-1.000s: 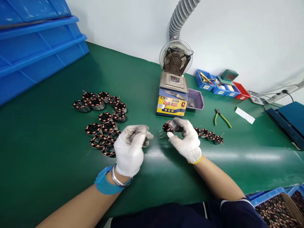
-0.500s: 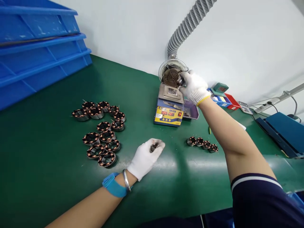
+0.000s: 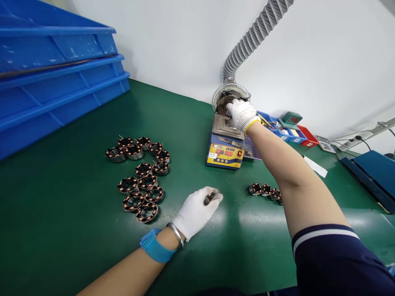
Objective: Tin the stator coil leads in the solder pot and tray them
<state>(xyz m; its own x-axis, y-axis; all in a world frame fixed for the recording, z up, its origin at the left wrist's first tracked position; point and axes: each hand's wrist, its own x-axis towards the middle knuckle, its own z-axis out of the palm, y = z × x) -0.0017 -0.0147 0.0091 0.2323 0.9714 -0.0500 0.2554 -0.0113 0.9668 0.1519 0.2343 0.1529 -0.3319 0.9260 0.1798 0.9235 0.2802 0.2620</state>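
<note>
My right hand (image 3: 242,114), in a white glove with a yellow cuff, reaches over the solder pot (image 3: 227,125) just in front of the round fan grille. Its fingers are closed around a small motor stator, which the hand now mostly hides. My left hand (image 3: 200,211), gloved in white with dirty fingertips, rests near the green table. Its fingers are curled together; what they hold, if anything, cannot be made out. Left of it stand several copper-wound stators (image 3: 148,193) in a curving cluster. A short row of smaller stators (image 3: 266,190) sits right of the pot, partly behind my right forearm.
Stacked blue crates (image 3: 61,78) stand at the left. A grey ducting hose (image 3: 256,39) rises behind the fan (image 3: 224,107). Right of the pot are a purple tray (image 3: 251,152), a red bin (image 3: 307,135), a small green clock (image 3: 292,118) and a teal case (image 3: 373,172).
My right hand has moved from beside the grille to over the pot's solder opening, lowering the stator out of sight. My left hand keeps its curled shape. The whole view has shifted slightly.
</note>
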